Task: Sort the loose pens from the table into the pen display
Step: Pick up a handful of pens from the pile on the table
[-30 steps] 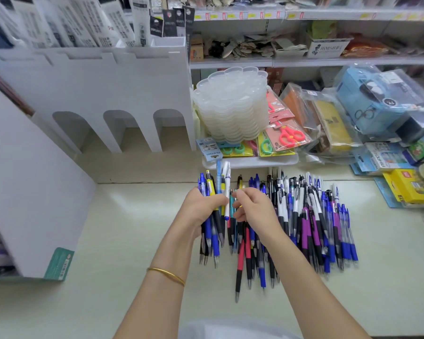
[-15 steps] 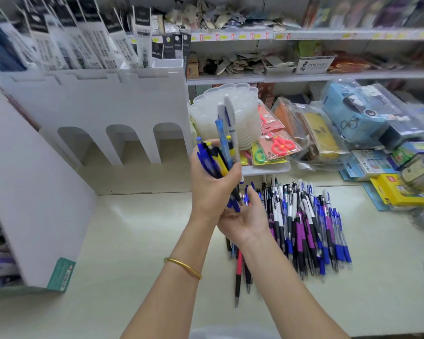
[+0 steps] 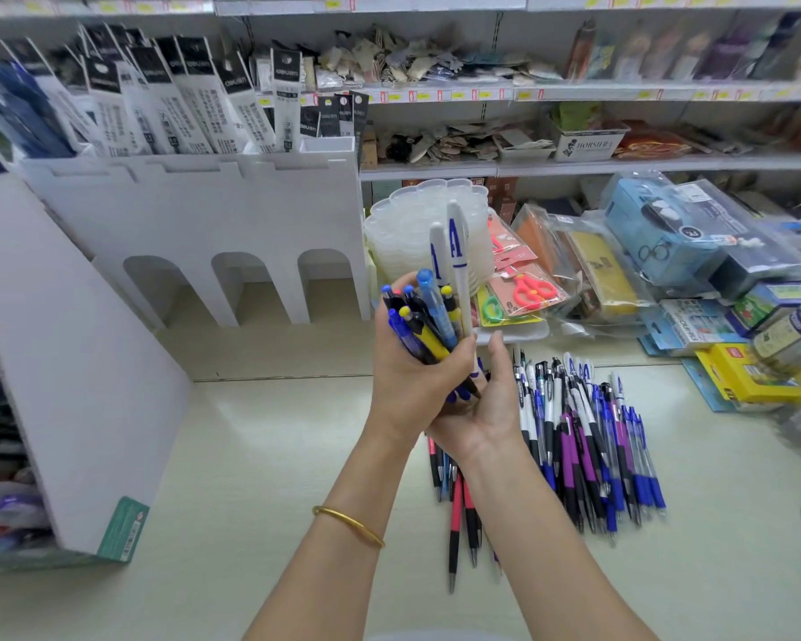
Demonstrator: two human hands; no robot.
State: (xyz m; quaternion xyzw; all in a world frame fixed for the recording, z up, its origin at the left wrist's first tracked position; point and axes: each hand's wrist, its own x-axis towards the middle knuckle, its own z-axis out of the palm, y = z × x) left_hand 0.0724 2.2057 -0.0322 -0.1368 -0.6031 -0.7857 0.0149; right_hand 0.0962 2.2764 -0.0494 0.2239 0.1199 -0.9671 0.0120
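Step in hand: gathering. Left hand grips pen bundle upright, frame centre; right hand cups tips from below, finger curl hidden. Loose pens lie on worktop, lower right. Next, by judgement: carry bundle to pen display, upper left, w/o spilling

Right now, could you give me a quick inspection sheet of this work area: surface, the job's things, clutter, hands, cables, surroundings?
Surface: pale table, with pens lying on its right half.
Job's things: pen bundle held upright above the table; loose pens piled on it; white display at the back left.
Clutter: stacked clear trays, scissors packs, yellow box.
Hands: left hand grips the pen bundle; right hand cups under its tips, fingers hidden.
Cables: nothing seen.
Surroundings: shop shelves of packaged goods.
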